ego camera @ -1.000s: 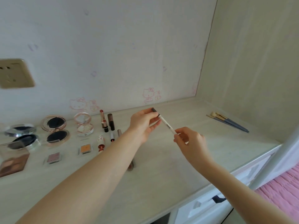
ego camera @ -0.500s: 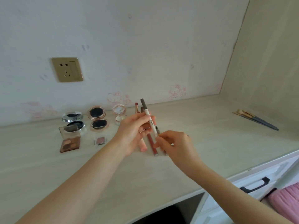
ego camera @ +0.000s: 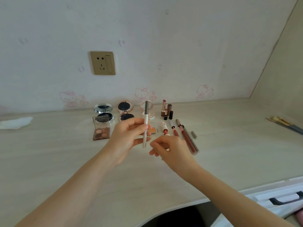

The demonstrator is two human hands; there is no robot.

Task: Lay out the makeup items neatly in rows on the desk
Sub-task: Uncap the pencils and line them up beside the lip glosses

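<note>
The left hand (ego camera: 127,136) holds a thin white pencil (ego camera: 145,126) between the thumb and the fingers. The pencil stands almost straight up in the air above the desk (ego camera: 65,161), with its dark grey cap at the top. The right hand (ego camera: 170,150) is just beside the pencil's bottom end. Its fingers are curled in a little, and I cannot tell if they hold anything.

Behind the hands, the makeup sits near the wall. At the back there is a round silver compact (ego camera: 103,111), open, with its lid up. Next to it is a round pink compact (ego camera: 125,111), open too. A clear round case (ego camera: 150,110) stands partly behind the pencil. To the right of that, a few short lipsticks (ego camera: 167,111) stand up close together.

In front of them, an eyeshadow box (ego camera: 101,130) with brown colours lies open, its clear lid tipped up. A small orange pan (ego camera: 153,130) peeks out past the left hand's fingers. Then comes a small white and pink tube (ego camera: 164,127), and long thin lip sticks and pencils (ego camera: 187,139) lying side by side. A small grey cap (ego camera: 194,134) lies just beside them.

Far to the right, some makeup brushes (ego camera: 285,125) lie by the side wall. Far to the left there is a white tissue (ego camera: 15,122). A gold wall socket (ego camera: 103,63) is up on the wall.
</note>
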